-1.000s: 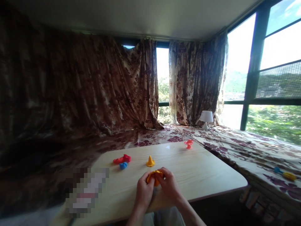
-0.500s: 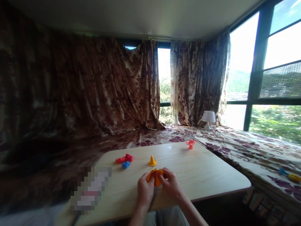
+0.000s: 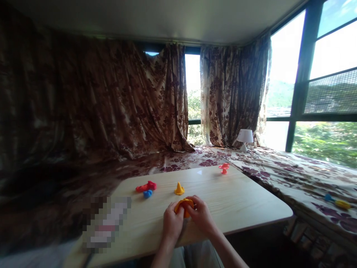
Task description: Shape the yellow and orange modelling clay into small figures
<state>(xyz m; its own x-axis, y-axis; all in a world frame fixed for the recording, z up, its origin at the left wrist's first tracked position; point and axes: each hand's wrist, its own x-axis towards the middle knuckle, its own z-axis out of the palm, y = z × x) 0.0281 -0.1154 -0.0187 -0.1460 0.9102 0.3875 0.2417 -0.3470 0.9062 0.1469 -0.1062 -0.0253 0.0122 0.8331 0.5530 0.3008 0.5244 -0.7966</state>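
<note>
Both my hands hold a thin, rounded piece of yellow-orange modelling clay (image 3: 185, 201) just above the near part of the table. My left hand (image 3: 171, 222) is closed on its left side, with the thumb pressed against the inside. From the right, my right hand (image 3: 202, 216) grips it too, its thumb pushing into the middle and its fingers behind the rim. The clay's underside is partly hidden by the hands. A yellow clay cone with a flared brim (image 3: 179, 189) stands just beyond them.
On the pale wooden table (image 3: 245, 203), red clay (image 3: 145, 187) and a blue lump (image 3: 147, 194) lie left. A pinkish-red piece (image 3: 224, 168) stands at the far right. A blurred-out object (image 3: 107, 223) is at the near left. Beyond are a white lamp (image 3: 245, 136) and a yellow item (image 3: 342, 204).
The clay between my hands has tilted and looks more hollowed, its rim opened toward me. My right fingers have shifted slightly up along the edge. The view has moved a little.
</note>
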